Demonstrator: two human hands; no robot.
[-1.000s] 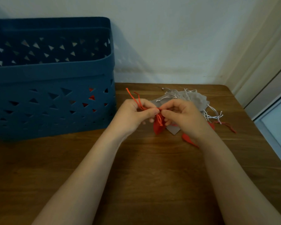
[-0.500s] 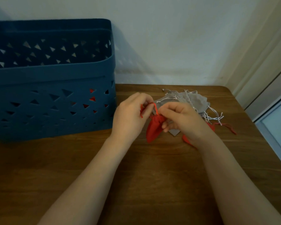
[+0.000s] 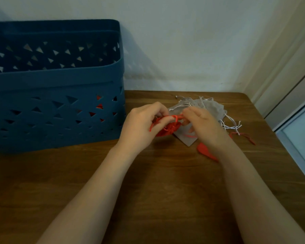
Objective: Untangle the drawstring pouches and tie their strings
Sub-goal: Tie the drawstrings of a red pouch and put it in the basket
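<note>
Fingers of the left hand (image 3: 139, 124) and right hand (image 3: 203, 125) pinch the red pouch's (image 3: 167, 130) drawstring (image 3: 176, 117) above the table (image 3: 165, 182), half hiding it, grey pouches (image 3: 211, 107) behind, another red pouch (image 3: 205, 152) partly under the right wrist.

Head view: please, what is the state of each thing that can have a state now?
Left hand: grips the red pouch and its string.
Right hand: pinches the red string.
Red pouch: bunched, held between both hands above the table.
Red string: stretched between the hands; knot cannot be told.
Grey pouches: piled flat, white strings loose.
Second red pouch: lies on the table, partly under the right wrist.
Blue basket: upright, red items inside.
</note>
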